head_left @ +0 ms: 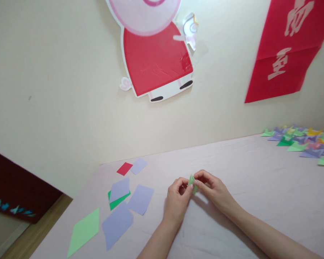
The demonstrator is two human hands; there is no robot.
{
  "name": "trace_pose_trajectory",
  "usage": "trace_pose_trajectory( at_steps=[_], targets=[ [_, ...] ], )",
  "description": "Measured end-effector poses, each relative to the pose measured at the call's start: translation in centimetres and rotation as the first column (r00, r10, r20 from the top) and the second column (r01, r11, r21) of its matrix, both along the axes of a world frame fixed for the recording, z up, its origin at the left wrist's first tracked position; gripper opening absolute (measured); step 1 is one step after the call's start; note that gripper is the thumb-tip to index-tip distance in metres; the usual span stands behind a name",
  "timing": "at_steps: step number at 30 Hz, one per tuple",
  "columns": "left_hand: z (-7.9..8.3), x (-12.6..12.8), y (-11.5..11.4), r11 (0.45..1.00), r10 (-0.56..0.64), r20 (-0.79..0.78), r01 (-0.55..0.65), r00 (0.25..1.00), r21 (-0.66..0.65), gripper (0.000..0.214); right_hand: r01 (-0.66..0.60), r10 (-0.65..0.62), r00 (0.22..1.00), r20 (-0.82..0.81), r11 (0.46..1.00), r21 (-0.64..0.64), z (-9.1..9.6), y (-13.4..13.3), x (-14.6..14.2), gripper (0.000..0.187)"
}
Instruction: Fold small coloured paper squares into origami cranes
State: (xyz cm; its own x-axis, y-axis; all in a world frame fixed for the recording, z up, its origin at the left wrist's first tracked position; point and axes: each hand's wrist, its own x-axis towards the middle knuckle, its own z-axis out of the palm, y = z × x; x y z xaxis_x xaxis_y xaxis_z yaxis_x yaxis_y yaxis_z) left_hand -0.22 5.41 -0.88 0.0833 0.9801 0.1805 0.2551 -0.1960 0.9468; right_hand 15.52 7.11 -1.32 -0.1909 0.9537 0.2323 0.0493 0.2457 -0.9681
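Observation:
A small piece of folded light green paper (pixel 191 181) is held upright between both hands, its pointed tip facing up. My left hand (pixel 178 196) pinches it from the left with thumb and forefinger. From the right, the thumb and fingertips of my right hand (pixel 212 187) grip its other side. Both hands are above the pale cloth-covered surface (pixel 232 172). The lower part of the folded paper is partly hidden by my fingers.
Flat paper squares lie to the left: light green (pixel 85 232), several purple (pixel 141 199), dark green (pixel 118 202) and red (pixel 124 168). Many folded paper figures (pixel 297 145) stand at the far right. Behind is a wall with a cartoon pig cutout (pixel 156 59) and red banner (pixel 286 54).

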Motion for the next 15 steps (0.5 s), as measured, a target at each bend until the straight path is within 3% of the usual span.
trace_pose_trajectory(
  at_steps=[6, 15],
  targets=[
    [0.02, 0.02, 0.08, 1.000, -0.015, -0.042, 0.016, 0.999, 0.025, 0.018, -0.051, 0.050, 0.998, -0.022, 0.997, -0.050, 0.09, 0.06, 0.15, 0.029],
    [-0.18, 0.13, 0.07, 0.998, -0.041, -0.045, 0.043, 0.998, 0.041, 0.019, -0.015, 0.015, 1.000, 0.018, 1.000, 0.025, 0.69, -0.19, 0.03, 0.028]
  ],
)
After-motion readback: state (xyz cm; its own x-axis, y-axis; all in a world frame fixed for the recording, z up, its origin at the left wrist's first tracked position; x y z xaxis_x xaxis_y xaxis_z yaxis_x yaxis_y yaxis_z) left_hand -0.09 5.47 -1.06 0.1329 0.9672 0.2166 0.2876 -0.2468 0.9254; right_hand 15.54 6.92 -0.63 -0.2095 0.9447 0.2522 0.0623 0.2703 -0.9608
